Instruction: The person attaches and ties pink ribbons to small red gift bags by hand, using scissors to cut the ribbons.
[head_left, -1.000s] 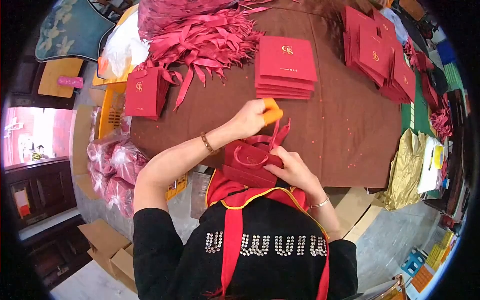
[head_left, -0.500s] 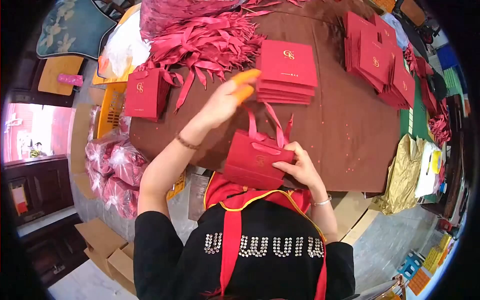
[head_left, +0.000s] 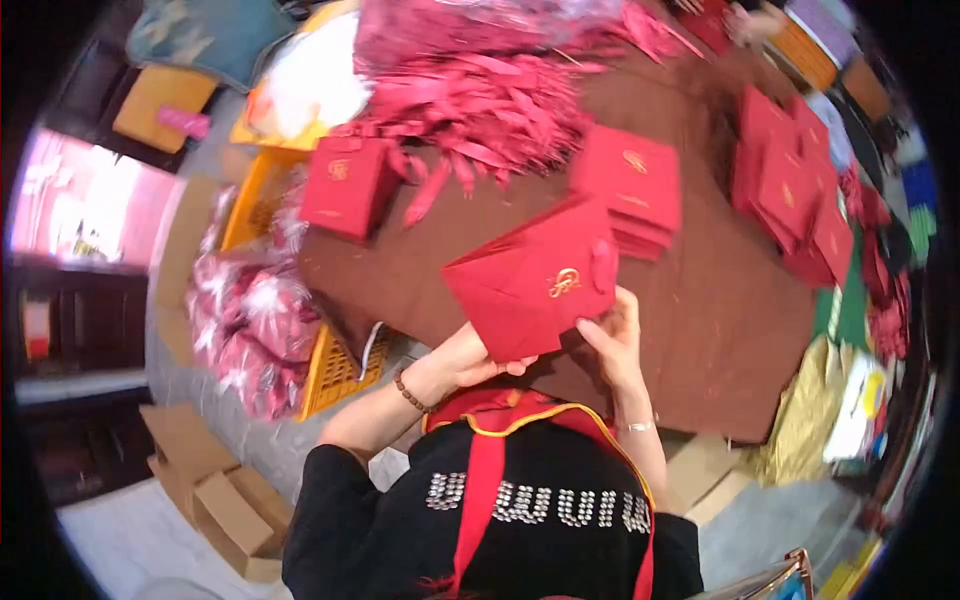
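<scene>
A red paper gift bag [head_left: 525, 285] with a gold logo is tilted above the near edge of the table. My left hand [head_left: 478, 362] holds its lower left part, with the fingertips partly hidden under the bag. My right hand [head_left: 615, 340] grips the lower right side, thumb in front. Just beyond the bag lies a stack of flat red bags [head_left: 640, 170] with the same gold logo. Farther left, another group of red bags [head_left: 345, 190] stands at the table's left side. Behind them spreads a heap of red ribbons [head_left: 480, 110].
The table has a brown cover [head_left: 700, 330]. More red bags [head_left: 785, 195] lean together at the right. Plastic-wrapped red bundles [head_left: 265, 320] and a yellow crate [head_left: 335, 375] sit at the left, with an open cardboard box [head_left: 230, 510] below. Another person's hand [head_left: 755, 22] shows far back.
My left hand has come back from near the stack to the bag's lower left. The bag is now raised and turned, its ribbon handles no longer visible. The whole view has shifted.
</scene>
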